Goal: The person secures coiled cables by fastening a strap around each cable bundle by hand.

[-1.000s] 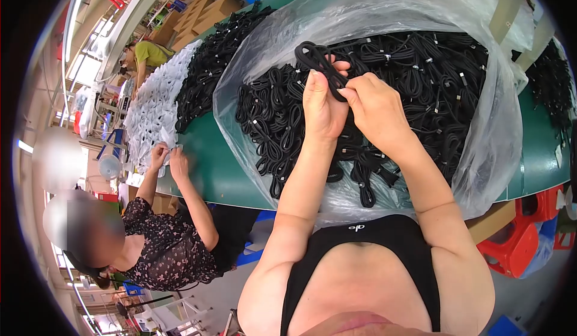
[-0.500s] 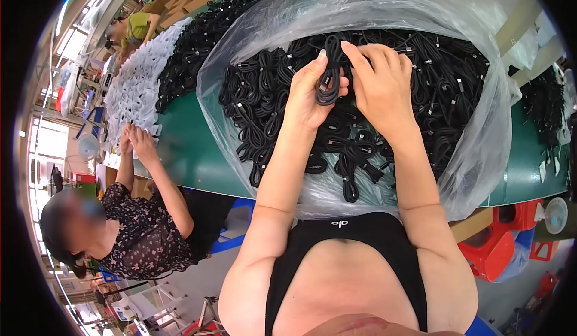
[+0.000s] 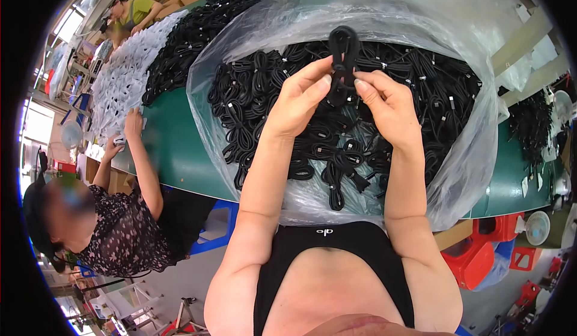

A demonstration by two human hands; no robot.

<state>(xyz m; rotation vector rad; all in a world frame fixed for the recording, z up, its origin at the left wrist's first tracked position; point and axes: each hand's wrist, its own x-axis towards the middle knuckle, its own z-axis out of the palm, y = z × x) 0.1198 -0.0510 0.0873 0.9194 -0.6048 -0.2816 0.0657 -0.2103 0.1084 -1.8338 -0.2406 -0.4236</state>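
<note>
A coiled black cable [image 3: 344, 40] is held upright over the heap, gathered at its middle. My left hand [image 3: 299, 99] pinches it from the left, thumb and fingers closed on its lower half. From the other side my right hand [image 3: 389, 103] grips its lower right edge between thumb and fingertips. Below both hands lie many more coiled black cables [image 3: 442, 84], some showing silver connector ends. They rest in a wide clear plastic bag [image 3: 207, 111] spread on the green table [image 3: 174, 156].
Rows of black cables [image 3: 186, 42] and white-wrapped pieces [image 3: 117, 78] cover the table's left side. A co-worker in a floral top [image 3: 129, 228] handles a white piece there; another person [image 3: 135, 15] is farther back. Red stools [image 3: 472, 264] and a fan [image 3: 537, 228] are at right.
The coiled cable has been raised and turned, and my right hand has closed on its lower end. At left, the co-worker's hands have moved apart, one holding a white piece.
</note>
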